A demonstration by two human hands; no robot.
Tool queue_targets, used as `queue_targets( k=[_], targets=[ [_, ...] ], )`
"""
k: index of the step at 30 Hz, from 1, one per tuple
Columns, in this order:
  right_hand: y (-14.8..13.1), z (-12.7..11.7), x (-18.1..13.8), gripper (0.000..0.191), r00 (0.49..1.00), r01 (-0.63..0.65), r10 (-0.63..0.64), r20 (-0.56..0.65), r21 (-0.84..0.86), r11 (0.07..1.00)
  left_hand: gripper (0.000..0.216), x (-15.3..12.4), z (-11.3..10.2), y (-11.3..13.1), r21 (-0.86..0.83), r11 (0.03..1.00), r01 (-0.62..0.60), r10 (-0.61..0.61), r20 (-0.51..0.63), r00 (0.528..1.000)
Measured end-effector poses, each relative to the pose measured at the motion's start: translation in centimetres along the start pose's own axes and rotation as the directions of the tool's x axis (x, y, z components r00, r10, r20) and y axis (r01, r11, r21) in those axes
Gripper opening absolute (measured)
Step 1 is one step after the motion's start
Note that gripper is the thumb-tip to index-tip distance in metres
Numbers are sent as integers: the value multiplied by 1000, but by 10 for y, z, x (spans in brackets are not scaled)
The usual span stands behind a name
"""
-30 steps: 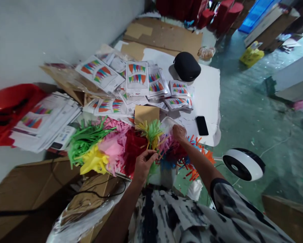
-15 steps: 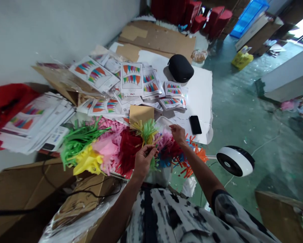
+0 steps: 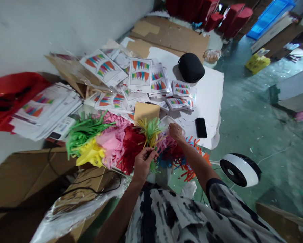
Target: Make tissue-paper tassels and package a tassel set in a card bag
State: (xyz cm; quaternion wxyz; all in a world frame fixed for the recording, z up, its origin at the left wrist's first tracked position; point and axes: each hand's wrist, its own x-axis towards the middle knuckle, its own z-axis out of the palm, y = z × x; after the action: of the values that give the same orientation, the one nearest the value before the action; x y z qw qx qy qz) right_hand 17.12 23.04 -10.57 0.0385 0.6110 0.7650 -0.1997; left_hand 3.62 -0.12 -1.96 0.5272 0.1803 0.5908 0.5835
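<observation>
My left hand (image 3: 144, 163) is closed in a pinch on a green and yellow paper tassel (image 3: 151, 130). Fringe spreads above the fingers, and more green strips hang below them. Reaching further forward, my right hand (image 3: 176, 131) is at a shallow clear plastic tray (image 3: 168, 120), its fingers bent down and together. Whatever lies between those fingertips is hidden. Around both hands lie bundles of fringed tissue paper: dark red (image 3: 131, 146), pink (image 3: 110, 148), yellow (image 3: 90, 153), green (image 3: 85, 131) and orange (image 3: 189, 172).
Behind the tassels are a tan card (image 3: 146, 112) and packets printed with tassel garlands (image 3: 140, 76). A black case (image 3: 191, 67) and a phone (image 3: 201, 128) lie on the white table cover (image 3: 212, 98). A white fan (image 3: 240, 169) stands at right, cardboard boxes (image 3: 27, 179) at left.
My right hand has come down into the plastic tray, its fingers now lower and bent. My left hand keeps its pinch on the tassel. The view has shifted slightly left.
</observation>
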Motion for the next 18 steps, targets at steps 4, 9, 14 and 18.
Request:
queue_targets(
  k=[4, 9, 14, 18],
  targets=[
    [13, -4, -11, 32, 998, -21, 26, -61, 85, 996, 29, 3, 3, -1, 6, 1000, -11, 11, -11, 1000],
    [18, -25, -33, 26, 984, 18, 30, -176, 261, 965, 29, 4, 11, 6, 47, 997, -60, 61, -6, 998],
    [-3, -53, -86, 25, 974, 157, -63, -219, 448, 880, 28, 5, 17, 21, 143, 979, -145, 149, -19, 989],
    [-27, -73, -139, 29, 951, 278, -277, -137, 769, 575, 26, 4, 17, 32, 223, 954, -200, 207, -9, 978]
  ],
)
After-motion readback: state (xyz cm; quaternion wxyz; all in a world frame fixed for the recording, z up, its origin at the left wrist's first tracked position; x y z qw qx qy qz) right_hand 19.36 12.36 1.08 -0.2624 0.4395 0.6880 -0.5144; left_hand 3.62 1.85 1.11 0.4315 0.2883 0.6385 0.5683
